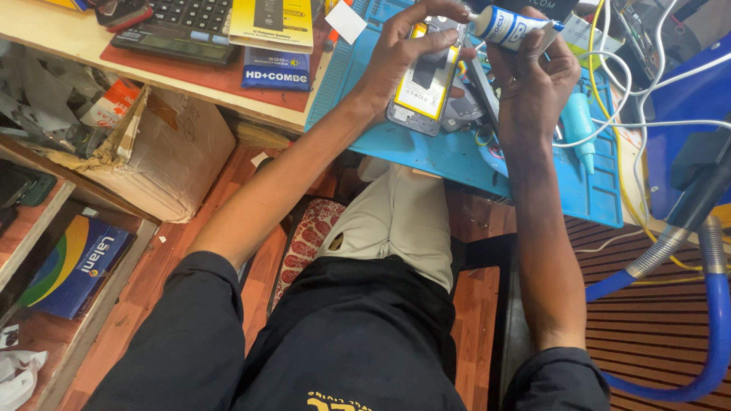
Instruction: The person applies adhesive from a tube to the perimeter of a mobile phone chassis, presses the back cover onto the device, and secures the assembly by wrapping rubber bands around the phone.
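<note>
My left hand [403, 46] grips an opened phone [423, 91] with its back off, showing a yellow-edged battery and a grey frame, held over the blue work mat [457, 156]. My right hand [533, 76] holds a small white and blue tube [509, 25] with its nozzle pointing left at the phone's upper edge. The two hands are close together above the mat. A thin dark tool [483, 87] lies or is held just under the right hand; I cannot tell which.
A teal squeeze bottle [580, 125] and white and yellow cables [609, 84] lie on the mat's right side. A calculator [183, 27] and flat packets [276, 68] sit on the red pad at upper left. Cardboard box [164, 156] below. Blue hose [716, 335] at right.
</note>
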